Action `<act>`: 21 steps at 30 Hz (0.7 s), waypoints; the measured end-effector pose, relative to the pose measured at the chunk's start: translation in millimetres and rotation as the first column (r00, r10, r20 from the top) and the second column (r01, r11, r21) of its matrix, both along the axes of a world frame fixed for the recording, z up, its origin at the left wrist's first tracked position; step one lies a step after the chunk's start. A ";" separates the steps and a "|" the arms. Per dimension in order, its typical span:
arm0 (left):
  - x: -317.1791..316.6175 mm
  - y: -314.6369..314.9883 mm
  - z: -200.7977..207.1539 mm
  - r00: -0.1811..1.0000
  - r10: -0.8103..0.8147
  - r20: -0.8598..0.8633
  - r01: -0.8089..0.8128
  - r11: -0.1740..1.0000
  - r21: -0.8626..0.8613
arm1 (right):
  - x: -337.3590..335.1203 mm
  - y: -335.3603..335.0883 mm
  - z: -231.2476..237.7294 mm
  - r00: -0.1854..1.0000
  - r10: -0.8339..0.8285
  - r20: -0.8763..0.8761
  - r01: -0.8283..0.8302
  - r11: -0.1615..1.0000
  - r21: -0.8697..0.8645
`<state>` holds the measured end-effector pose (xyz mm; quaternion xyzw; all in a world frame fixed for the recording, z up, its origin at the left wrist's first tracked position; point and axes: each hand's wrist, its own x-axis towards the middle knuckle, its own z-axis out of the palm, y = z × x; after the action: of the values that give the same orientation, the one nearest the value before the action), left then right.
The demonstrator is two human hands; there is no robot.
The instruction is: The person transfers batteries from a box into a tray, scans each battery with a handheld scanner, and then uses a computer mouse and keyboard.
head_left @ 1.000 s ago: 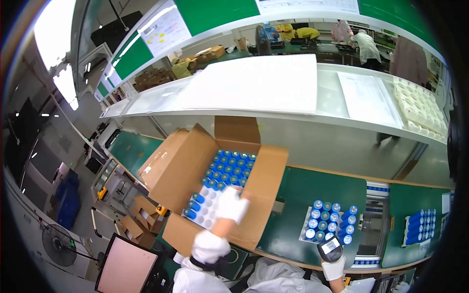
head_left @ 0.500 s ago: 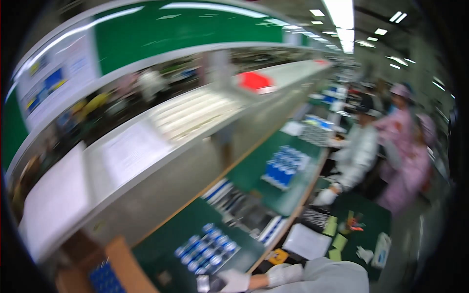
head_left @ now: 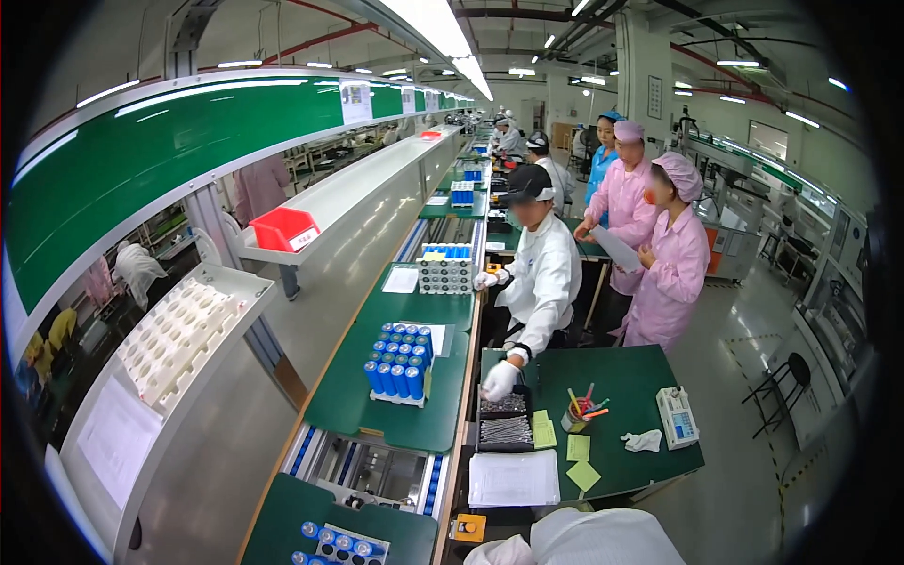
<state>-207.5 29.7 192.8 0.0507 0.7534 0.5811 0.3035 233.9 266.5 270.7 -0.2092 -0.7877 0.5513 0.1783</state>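
"Where are the person's own hands?"

"Both the left hand and the right hand are outside the view. I can't tell whether either is spread, pressed together or pinching something. Only white clothing (head_left: 603,539) shows at the lower edge."

"And the blue cells?"

"The nearest blue cells (head_left: 344,543) stand on the near green board (head_left: 405,541), cut off by the lower edge, to the left of that clothing. How far they are from either hand I can't say."

"What lies between?"

"The board's right part, the bench edge, and a yellow box (head_left: 468,527) just beside the clothing."

"Any other cells close by?"

"A second group of cells (head_left: 399,360) stands upright in rows on the next green board (head_left: 331,403), beyond the roller conveyor (head_left: 372,471)."

"Whose glove is that?"

"A co-worker's gloved hand (head_left: 500,380), above a black bin (head_left: 506,405) of small parts, to the right of that second group. Whether it touches them isn't clear."
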 end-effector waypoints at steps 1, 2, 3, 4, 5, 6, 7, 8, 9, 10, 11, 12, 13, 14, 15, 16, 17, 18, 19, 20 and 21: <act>3.6 10.8 0.6 0.999 -0.032 0.010 0.031 0.997 0.073 | -2.9 -1.9 -8.2 0.999 0.028 -0.040 -0.029 0.999 -0.025; 7.6 19.4 1.6 0.998 -0.061 0.017 0.058 0.988 0.145 | -4.7 -3.7 -13.7 0.998 0.032 -0.053 -0.031 0.999 0.012; 12.0 25.7 2.9 0.996 -0.088 0.022 0.081 0.973 0.215 | -6.4 -6.3 -17.5 0.998 0.030 -0.056 -0.030 1.000 0.011; 15.3 32.7 1.4 0.993 -0.114 0.028 0.102 0.954 0.282 | -8.4 -6.6 -21.8 0.997 0.060 -0.044 -0.058 0.997 0.050; 18.8 36.9 0.1 0.990 -0.137 0.033 0.118 0.931 0.346 | -9.9 -7.1 -24.5 0.995 0.094 -0.030 -0.091 0.992 0.088; 22.7 37.7 -0.9 0.987 -0.155 0.036 0.127 0.905 0.407 | -11.7 -8.9 -25.7 0.994 0.102 -0.032 -0.099 0.992 0.079; 26.4 36.3 -2.2 0.985 -0.169 0.034 0.134 0.873 0.468 | -13.5 -11.5 -25.5 0.992 0.119 -0.038 -0.115 0.989 0.095; 30.5 30.2 -3.4 0.984 -0.176 0.032 0.133 0.841 0.525 | -15.2 -15.0 -26.2 0.989 0.143 -0.044 -0.138 0.985 0.108; 35.1 19.1 -4.2 0.984 -0.174 0.029 0.125 0.808 0.576 | -15.1 -16.5 -28.0 0.984 0.171 -0.049 -0.165 0.982 0.097; 41.7 6.1 1.9 0.985 -0.170 0.018 0.121 0.770 0.627 | -10.2 -15.3 -24.8 0.979 0.187 -0.084 -0.180 0.980 0.083; 51.3 -13.2 9.9 0.988 -0.156 0.005 0.113 0.733 0.671 | -5.3 -13.0 -22.4 0.970 0.212 -0.121 -0.205 0.977 0.066; 123.6 69.8 77.5 0.992 -0.122 0.033 0.072 0.760 0.646 | 0.0 -4.9 -41.2 0.965 0.241 -0.107 -0.240 0.971 0.025; 157.3 81.3 107.7 0.669 -0.611 0.424 -0.153 0.444 0.883 | 0.2 -9.4 -43.2 0.966 0.256 -0.043 -0.253 0.966 0.050; 119.2 73.5 51.1 0.587 -0.769 0.251 -0.097 0.240 0.966 | 3.0 -8.9 -46.5 0.962 0.273 0.013 -0.273 0.959 0.078; 135.7 110.1 57.9 0.830 -0.254 0.497 -0.189 0.710 0.679 | 9.4 2.4 -54.3 0.966 0.241 0.093 -0.251 0.962 0.112; 162.2 135.6 86.3 0.777 -0.327 0.538 -0.127 0.755 0.643 | 12.9 10.0 -55.3 0.964 0.208 0.166 -0.234 0.960 0.153; 169.2 149.0 78.5 0.743 -0.241 0.624 -0.259 0.756 0.601 | 18.9 15.0 -39.6 0.964 0.183 0.194 -0.217 0.961 0.170; 178.2 159.5 70.8 0.699 -0.282 0.657 -0.337 0.680 0.651 | 23.6 18.4 -19.8 0.985 0.104 0.137 -0.134 0.962 0.238; 182.9 169.6 64.3 0.688 -0.305 0.658 -0.323 0.684 0.654 | 25.2 19.3 -29.3 0.996 0.082 0.043 -0.089 0.973 0.215; 185.0 174.8 59.3 0.682 -0.316 0.659 -0.302 0.699 0.648 | 24.0 21.2 -24.2 0.988 0.099 0.120 -0.119 0.977 0.176; 186.7 179.1 57.2 0.695 -0.220 0.685 -0.297 0.779 0.552 | 21.6 23.0 -10.0 0.989 0.107 0.103 -0.120 0.985 0.122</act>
<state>-20.8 208.7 250.1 -0.0994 0.3372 0.7755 0.5244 255.5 289.5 260.7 -0.1784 -0.8397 0.4982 0.1215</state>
